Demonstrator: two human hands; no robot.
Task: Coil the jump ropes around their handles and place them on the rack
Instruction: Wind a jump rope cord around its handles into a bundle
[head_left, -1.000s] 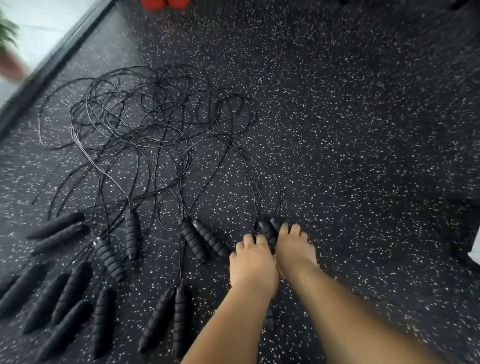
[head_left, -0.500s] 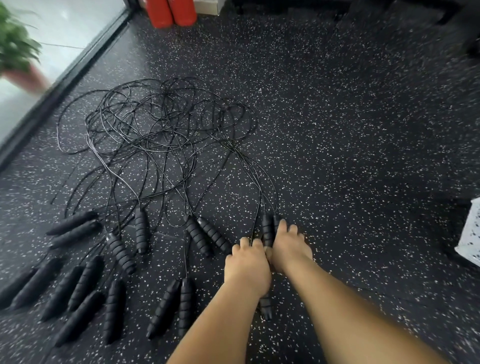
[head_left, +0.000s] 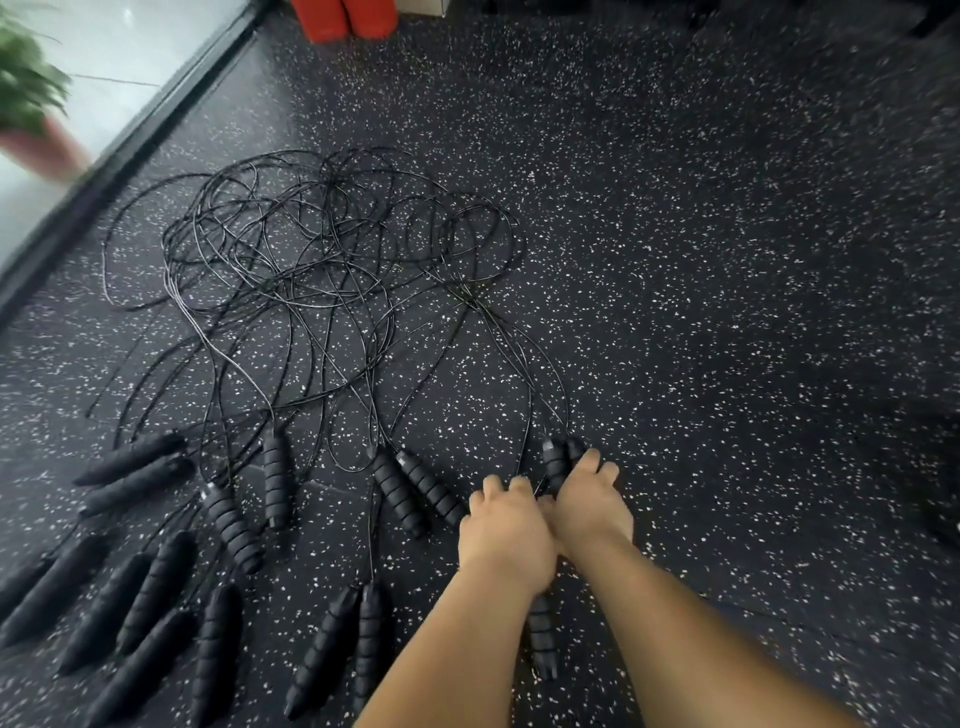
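Across the whole view runs a black rubber floor (head_left: 727, 260) flecked white, bounded at its upper-left edge by a dark-framed glazed strip (head_left: 156, 119). Tangled jump ropes (head_left: 311, 270) lie left of centre, with loose handles (head_left: 228, 525) fanned toward the near edge. A potted plant (head_left: 31, 104) stands behind the glass, and red objects (head_left: 343, 18) sit at the far edge. The right hand (head_left: 592, 506) grips a handle pair (head_left: 558, 462). The left hand (head_left: 506, 530) is curled round a single handle (head_left: 540, 639).
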